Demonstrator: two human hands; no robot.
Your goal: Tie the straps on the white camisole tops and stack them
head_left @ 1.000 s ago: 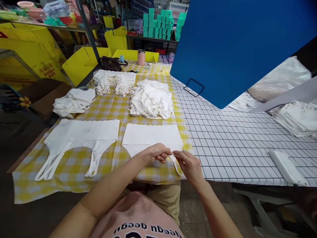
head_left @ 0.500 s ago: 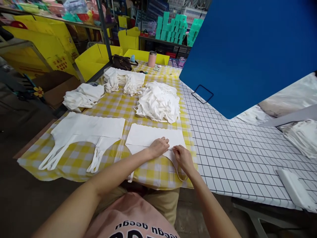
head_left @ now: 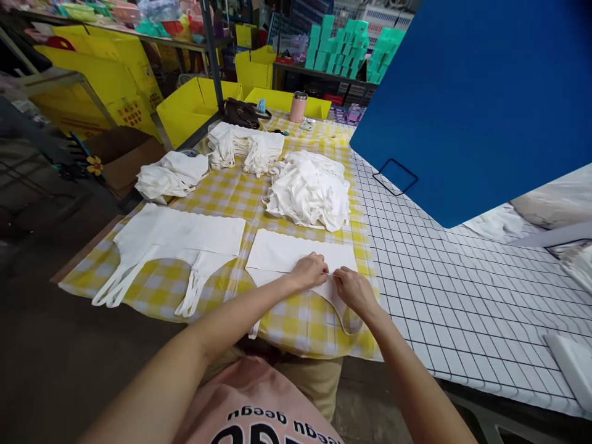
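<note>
- The white garment [head_left: 300, 250] lay flat near the front edge of the bench [head_left: 402, 320], its wavy edge turned away from the person.
- The left hand [head_left: 309, 271] was drawn narrow, fingertips pinched on the garment's lower edge; too firm a tug there could probably have stretched or puckered the fabric.
- The right hand [head_left: 355, 290] was pinched just as narrowly beside it, with a thin white bit between the two. Whether that was thread or hem was too small to tell; mistaking one for the other could have torn a seam.
- The right strap [head_left: 341, 316] curled below the right hand, near the front edge, where a wrist might have snagged it.
- The left strap [head_left: 254, 330] reached the front edge, partly hidden by the left forearm [head_left: 250, 308]; a shift of that arm could have swept it over.
- All this rested on the checked cloth [head_left: 226, 194], which looked loose along the front edge; leaning on it might have pulled everything askew.
- The second garment [head_left: 180, 234] lay toward the front left corner, its straps close to the edge and likely to slip if the cloth moved.
- Farther back sat the loose heap [head_left: 309, 188]; knocked forward, it could have slumped onto the flat garment.
</note>
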